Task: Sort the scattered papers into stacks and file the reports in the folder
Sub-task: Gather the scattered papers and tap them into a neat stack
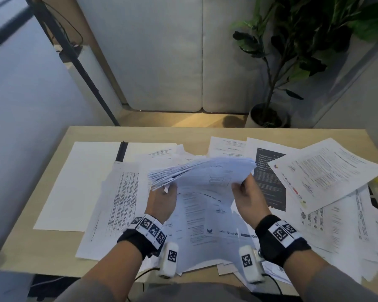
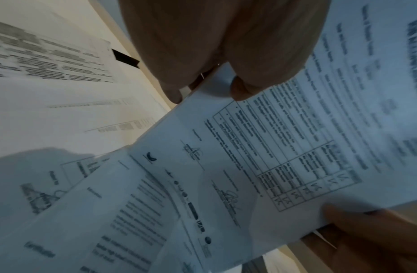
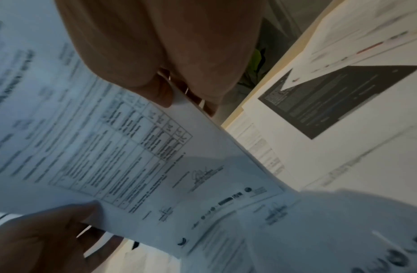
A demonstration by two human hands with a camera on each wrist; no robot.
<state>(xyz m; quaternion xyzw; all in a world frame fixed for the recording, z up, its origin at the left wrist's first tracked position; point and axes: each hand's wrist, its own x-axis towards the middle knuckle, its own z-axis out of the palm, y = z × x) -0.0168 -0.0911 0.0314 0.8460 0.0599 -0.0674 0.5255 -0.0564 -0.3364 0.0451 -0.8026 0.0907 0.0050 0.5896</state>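
Covering most of the desk (image 1: 52, 247): scattered papers (image 1: 347, 225). You hold a fanned bundle of sheets (image 1: 205, 171) above the middle, left hand (image 1: 162, 203) and right hand (image 1: 248, 199) each pinching a side edge, thumbs on top.

My left hand (image 1: 162, 201) – fingers tucked under the bundle of sheets (image 1: 202, 172), can't see 'em from the head cam. Same w/ my right hand (image 1: 248, 198), only the thumb side shows. Print on the bundle's smeared in both wrist views, unreadable. Dark page (image 1: 271, 182) – top corner's covered by the tilted sheet (image 1: 327, 171), text too small. Papers at far right (image 1: 371, 225) run off the edge. Black strip (image 1: 121, 151) half buried, can't tell what it is.
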